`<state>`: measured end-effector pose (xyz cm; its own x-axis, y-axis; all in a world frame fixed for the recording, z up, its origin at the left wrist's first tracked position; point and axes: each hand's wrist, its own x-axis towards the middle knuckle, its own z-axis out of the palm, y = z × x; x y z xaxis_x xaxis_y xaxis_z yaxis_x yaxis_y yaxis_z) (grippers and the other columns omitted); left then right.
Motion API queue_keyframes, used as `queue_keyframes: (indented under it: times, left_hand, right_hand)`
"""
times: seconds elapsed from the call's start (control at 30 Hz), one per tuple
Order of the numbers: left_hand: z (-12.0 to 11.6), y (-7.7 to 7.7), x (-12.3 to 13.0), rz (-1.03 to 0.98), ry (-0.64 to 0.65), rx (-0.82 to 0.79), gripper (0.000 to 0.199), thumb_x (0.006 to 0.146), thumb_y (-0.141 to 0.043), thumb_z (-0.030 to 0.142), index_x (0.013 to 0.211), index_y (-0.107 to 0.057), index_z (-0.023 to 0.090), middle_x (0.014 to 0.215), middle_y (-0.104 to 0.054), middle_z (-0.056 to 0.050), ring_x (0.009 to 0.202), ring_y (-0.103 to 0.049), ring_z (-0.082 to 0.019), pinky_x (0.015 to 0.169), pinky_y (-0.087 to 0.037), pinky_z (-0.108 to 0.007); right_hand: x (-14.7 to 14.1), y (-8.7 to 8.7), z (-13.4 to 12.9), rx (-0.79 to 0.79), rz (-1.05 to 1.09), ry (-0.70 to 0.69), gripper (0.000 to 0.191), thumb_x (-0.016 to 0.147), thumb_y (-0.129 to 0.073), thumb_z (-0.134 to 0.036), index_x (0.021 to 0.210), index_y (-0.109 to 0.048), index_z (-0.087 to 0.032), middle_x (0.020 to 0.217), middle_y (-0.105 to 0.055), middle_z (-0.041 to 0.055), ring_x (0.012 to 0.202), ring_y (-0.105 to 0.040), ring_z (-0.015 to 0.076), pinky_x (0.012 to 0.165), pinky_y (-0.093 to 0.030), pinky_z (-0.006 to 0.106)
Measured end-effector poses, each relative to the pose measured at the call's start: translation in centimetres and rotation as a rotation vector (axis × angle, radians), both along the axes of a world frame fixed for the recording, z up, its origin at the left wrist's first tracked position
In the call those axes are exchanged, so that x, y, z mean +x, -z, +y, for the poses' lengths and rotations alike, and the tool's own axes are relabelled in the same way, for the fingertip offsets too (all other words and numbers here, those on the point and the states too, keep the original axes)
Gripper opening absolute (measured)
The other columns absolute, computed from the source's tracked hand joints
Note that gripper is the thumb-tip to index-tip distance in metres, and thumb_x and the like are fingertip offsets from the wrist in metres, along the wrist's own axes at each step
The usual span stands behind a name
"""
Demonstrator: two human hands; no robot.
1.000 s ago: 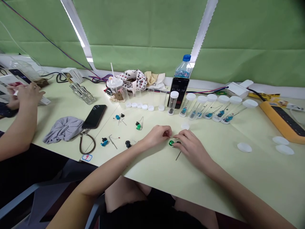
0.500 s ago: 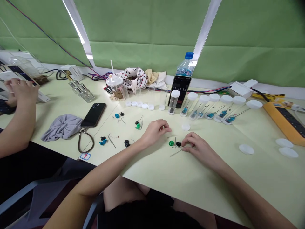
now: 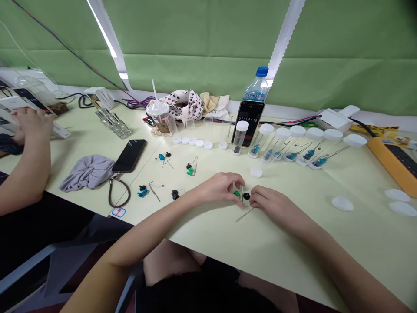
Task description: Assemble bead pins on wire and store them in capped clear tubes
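My left hand [image 3: 224, 188] is curved over a small green part [image 3: 236, 194], with a gap between thumb and fingers. Just inside that gap stands a short bent metal wire [image 3: 242, 194], and I cannot tell whether the fingertips touch it. My right hand [image 3: 272, 203] has its fingertips pinched on a thin metal rod [image 3: 244, 214], which points down and left over the table. Beside the right fingertips lies a round black part [image 3: 246, 196].
Small sets of blue, black and green parts [image 3: 190, 170] with bent wires lie on the left. Capped clear tubes [image 3: 240, 138] stand in a row behind, near a phone timer [image 3: 252, 114]. White caps [image 3: 342, 204] lie on the right. Another person's hand [image 3: 34, 124] is far left.
My left hand has moved right and down, from beside the green part to over it. The right fingers have closed in on the rod beside the black part.
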<state>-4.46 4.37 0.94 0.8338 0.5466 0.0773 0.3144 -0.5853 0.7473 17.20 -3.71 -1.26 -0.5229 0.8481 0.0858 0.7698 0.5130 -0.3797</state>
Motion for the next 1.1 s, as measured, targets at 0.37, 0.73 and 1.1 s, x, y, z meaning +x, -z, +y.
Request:
queue_keyframes:
  times: [0.37, 0.73, 1.1]
  left_hand:
    - [-1.4, 1.1, 0.5, -0.089, 0.173, 0.766, 0.03, 0.088, -0.043, 0.043, 0.086, -0.06, 0.018, 0.09, -0.061, -0.008, 0.077, -0.051, -0.015, 0.072, -0.041, -0.028]
    - [-2.1, 0.6, 0.6, -0.233, -0.074, 0.301, 0.025, 0.089, -0.046, 0.031, 0.082, -0.065, 0.016, 0.075, -0.066, -0.004, 0.069, -0.055, -0.011, 0.067, -0.044, -0.024]
    - [-2.3, 0.3, 1.0, -0.387, -0.164, -0.425, 0.016, 0.075, -0.064, 0.027, 0.081, -0.07, 0.014, 0.076, -0.068, -0.005, 0.067, -0.057, -0.011, 0.065, -0.043, -0.023]
  right_hand:
    - [0.0, 0.0, -0.7, 0.327, -0.288, -0.174, 0.03, 0.092, -0.03, -0.013, 0.094, -0.06, -0.016, 0.09, -0.062, 0.012, 0.081, -0.057, 0.0227, 0.068, -0.043, 0.038]
    - [-0.4, -1.3, -2.0, 0.234, 0.244, 0.249, 0.02, 0.091, -0.041, -0.029, 0.105, -0.055, -0.025, 0.095, -0.064, 0.0073, 0.084, -0.061, 0.0203, 0.076, -0.048, 0.036]
    - [-3.8, 0.7, -1.7, -0.048, 1.004, 0.384, 0.013, 0.084, -0.058, -0.027, 0.096, -0.06, -0.023, 0.08, -0.058, 0.002, 0.056, -0.05, 0.0101, 0.048, -0.043, 0.026]
